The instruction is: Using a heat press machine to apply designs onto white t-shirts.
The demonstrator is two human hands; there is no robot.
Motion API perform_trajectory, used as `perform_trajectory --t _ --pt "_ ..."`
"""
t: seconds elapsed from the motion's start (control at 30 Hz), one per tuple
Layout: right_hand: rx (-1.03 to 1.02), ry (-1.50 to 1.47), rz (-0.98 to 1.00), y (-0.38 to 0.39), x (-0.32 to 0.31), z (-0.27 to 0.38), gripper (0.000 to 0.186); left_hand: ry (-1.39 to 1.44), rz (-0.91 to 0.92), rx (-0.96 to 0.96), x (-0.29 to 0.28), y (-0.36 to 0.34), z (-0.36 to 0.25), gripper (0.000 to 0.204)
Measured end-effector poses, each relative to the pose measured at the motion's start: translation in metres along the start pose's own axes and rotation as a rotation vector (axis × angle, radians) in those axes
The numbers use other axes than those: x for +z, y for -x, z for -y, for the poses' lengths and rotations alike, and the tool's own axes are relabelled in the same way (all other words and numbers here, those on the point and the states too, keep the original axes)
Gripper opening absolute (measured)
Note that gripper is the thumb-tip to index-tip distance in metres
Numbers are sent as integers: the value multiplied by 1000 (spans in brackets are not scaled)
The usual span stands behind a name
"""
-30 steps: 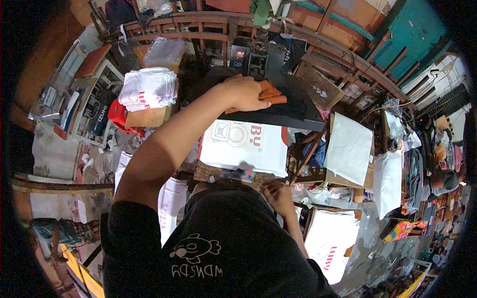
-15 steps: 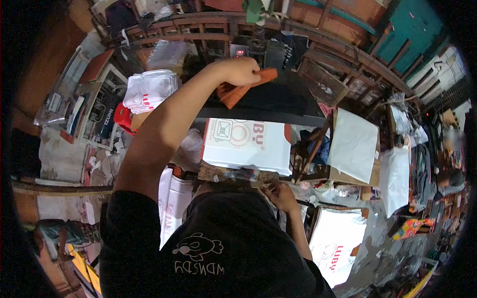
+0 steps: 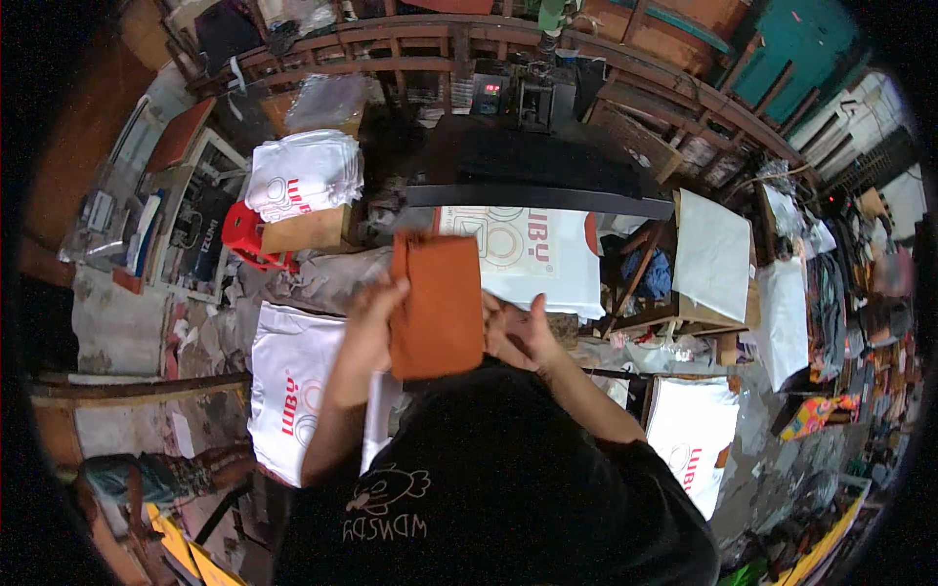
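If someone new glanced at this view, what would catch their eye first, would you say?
Most likely the orange cloth at the centre, held up in the left hand with the right hand just beside it. Behind it, a white printed shirt lies under the raised black press plate. To the upper left, a stack of white shirts sits on a cardboard box.
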State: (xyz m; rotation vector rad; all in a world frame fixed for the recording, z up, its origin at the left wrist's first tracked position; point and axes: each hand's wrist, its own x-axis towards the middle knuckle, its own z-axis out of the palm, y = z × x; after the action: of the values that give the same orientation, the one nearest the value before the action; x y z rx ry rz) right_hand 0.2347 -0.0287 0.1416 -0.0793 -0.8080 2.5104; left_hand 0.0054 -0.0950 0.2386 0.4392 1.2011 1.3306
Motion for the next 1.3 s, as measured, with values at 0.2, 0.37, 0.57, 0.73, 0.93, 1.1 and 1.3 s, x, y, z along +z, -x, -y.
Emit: perform_trajectory --t 0.2,0.37,0.57,0.73,0.93,1.1,1.3 --pt "559 226 -302 -40 -7 -110 51 24 -124 -201 -103 50 120 52" --pt "744 91 -651 -51 -14 -162 43 -31 -58 -121 -197 87 154 47" --pt "229 1047 -860 -30 -52 -42 38 -236 -282 -223 -266 123 214 46" --pt "-718 1902 -887 -65 -123 19 36 -624 -142 -84 -293 138 288 39" --pt "-120 2442 -635 -50 -199 -72 49 -737 -185 -131 -352 150 378 39" --pt "-55 2213 -821 -50 -243 -48 47 -670 -418 -287 -367 175 434 38" --pt "-192 2514 -888 -122 -299 57 30 -857 -370 -190 -340 190 442 38"
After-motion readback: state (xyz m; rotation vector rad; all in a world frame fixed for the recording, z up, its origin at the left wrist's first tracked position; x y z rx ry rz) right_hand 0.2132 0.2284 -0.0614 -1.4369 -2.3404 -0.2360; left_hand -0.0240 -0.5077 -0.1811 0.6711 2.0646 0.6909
